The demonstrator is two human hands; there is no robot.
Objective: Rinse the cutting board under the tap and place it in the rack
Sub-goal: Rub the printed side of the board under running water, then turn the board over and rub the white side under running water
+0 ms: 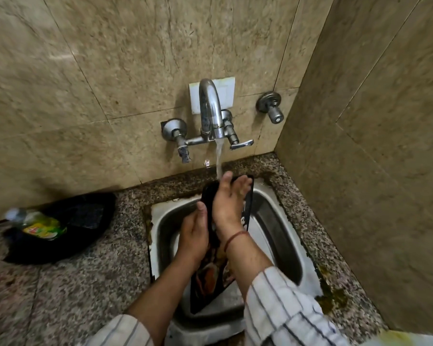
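One black cutting board (pixel 248 211) stands tilted over the sink (pixel 272 221); left hand (pixel 194 231) grips its edge, right hand (pixel 229 201) lies flat under one tap (pixel 210 108) stream.

Both forearms are bare from the wrist to about the elbow. The sleeves (pixel 282 310) are pushed up there, loose and crumpled, made of off-white cloth with thin dark stripes set well apart. A thin reddish-brown thread bracelet (pixel 235 238) circles the right wrist. The left hand (pixel 194 232) and the right hand (pixel 229 199) wear no gloves.
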